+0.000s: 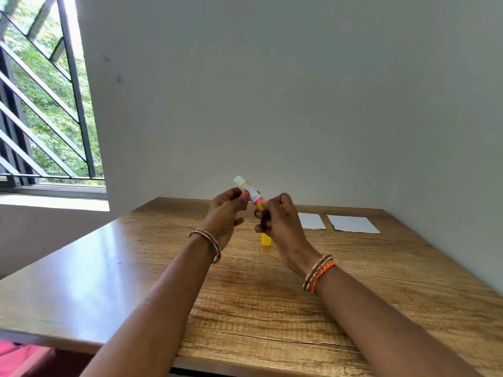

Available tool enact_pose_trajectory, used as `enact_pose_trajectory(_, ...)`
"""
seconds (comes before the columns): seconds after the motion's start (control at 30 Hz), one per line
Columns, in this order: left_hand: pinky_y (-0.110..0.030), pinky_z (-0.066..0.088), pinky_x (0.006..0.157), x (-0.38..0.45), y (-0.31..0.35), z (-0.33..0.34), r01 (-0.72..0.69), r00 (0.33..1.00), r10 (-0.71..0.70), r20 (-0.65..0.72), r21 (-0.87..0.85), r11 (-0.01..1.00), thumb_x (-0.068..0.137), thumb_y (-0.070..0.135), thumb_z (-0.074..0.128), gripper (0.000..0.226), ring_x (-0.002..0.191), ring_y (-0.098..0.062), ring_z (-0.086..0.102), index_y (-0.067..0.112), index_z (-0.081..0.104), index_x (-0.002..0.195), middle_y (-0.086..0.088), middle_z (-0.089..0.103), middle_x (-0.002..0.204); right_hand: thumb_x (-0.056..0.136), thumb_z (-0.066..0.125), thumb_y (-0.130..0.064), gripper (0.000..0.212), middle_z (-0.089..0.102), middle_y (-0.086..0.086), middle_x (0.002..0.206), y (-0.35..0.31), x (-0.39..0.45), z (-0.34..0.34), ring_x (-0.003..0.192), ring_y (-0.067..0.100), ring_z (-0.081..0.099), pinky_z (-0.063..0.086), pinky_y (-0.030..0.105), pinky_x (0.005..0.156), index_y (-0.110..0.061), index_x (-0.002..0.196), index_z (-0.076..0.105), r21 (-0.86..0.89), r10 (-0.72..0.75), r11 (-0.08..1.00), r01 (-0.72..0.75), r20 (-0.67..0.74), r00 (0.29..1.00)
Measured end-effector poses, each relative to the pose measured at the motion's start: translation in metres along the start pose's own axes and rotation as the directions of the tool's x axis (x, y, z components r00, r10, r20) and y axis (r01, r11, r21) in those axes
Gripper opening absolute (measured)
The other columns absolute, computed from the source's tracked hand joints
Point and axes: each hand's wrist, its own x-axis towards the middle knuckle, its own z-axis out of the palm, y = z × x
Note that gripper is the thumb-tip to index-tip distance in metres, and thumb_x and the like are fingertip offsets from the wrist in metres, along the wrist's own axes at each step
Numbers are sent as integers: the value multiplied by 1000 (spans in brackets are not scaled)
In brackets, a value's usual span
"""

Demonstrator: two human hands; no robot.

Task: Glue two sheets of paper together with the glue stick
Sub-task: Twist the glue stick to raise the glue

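Far left: window (pixel 40 104) with dark metal grille of diagonal bars, green foliage behind. Beside it, plain matte wall (pixel 272 91).

Below: wooden table (pixel 245 308), rectangular, brown laminate with pronounced grain, glossy sheen toward left edge.

Left of centre: left hand (pixel 226 213), raised above table, beaded bangles on wrist. Thumb and forefinger pinched on upper body of glue stick (pixel 250 192); remaining fingers loosely curled.

Centre: glue stick held in air between both hands, clear of table surface. Cylindrical plastic tube, white label, pink band, yellow base. Long axis tilted: uncapped white tip up and toward left, yellow base down and toward right.

Under the hands: yellow cap (pixel 266 240), smooth plastic, resting on table, partly hidden behind right hand. Upright or lying: cannot tell.

Right of centre: right hand (pixel 277 219), bangles and orange braided band on wrist. Fingers curled tightly round yellow base of tube.

Right: two white paper sheets, flat on table near wall, side by side with gap between. Nearer sheet (pixel 311 221) partly hidden by right hand; farther sheet (pixel 352 223) fully visible, roughly rectangular.
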Motion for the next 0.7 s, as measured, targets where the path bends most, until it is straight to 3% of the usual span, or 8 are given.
enact_pose_trajectory(0.03,-31,34,73,0,-1,1,4,1000,-4,3,12,1000,90,19,53,31,80,-10,47,5,57,117,3,54,85,95,44,-13,12,52,7,70,0,1,-1,50,8,47,44,27,53,-14,83,41,121,98,988,-100,23,995)
enact_pose_trajectory(0.1,-31,35,72,-1,-2,2,7,1000,-7,-5,33,999,89,20,54,30,82,-10,48,6,57,116,4,56,85,95,44,-15,5,52,6,68,2,3,-4,46,6,46,44,28,54,-14,90,43,157,130,978,-133,30,991)
enact_pose_trajectory(0.27,-29,34,66,-2,-3,4,-44,997,49,-53,95,995,86,23,59,15,76,-9,47,15,62,98,5,57,79,92,56,-17,20,59,11,82,7,0,-2,59,10,50,44,14,47,-16,104,40,-234,-138,965,117,-73,988)
enact_pose_trajectory(0.37,-28,33,63,-3,-4,7,-56,996,62,-66,95,994,87,22,59,3,75,-11,45,20,61,88,4,57,78,90,60,-14,20,60,15,92,8,1,-4,64,9,52,42,8,46,-13,100,42,-349,-218,921,174,-90,972)
enact_pose_trajectory(0.47,-27,35,65,-4,-3,9,-69,994,73,-83,54,996,87,19,59,11,78,-10,48,15,61,97,4,59,83,91,58,-15,18,64,14,97,9,2,-6,71,5,58,43,7,49,-12,100,43,-407,-237,894,190,-68,969)
enact_pose_trajectory(0.6,-27,38,71,-6,0,8,-81,993,81,-88,6,997,87,19,58,18,86,-6,53,14,58,105,6,61,89,95,52,-24,13,63,4,72,5,2,-5,60,10,55,43,21,52,-12,95,47,-407,-246,889,212,-33,969)
enact_pose_trajectory(0.7,-24,38,71,-7,1,9,-99,993,98,-65,-20,995,87,17,58,18,87,-2,54,14,57,104,7,63,88,98,45,-31,23,57,2,61,2,2,-6,57,15,50,40,28,52,-11,89,52,-364,-208,913,184,-30,978)
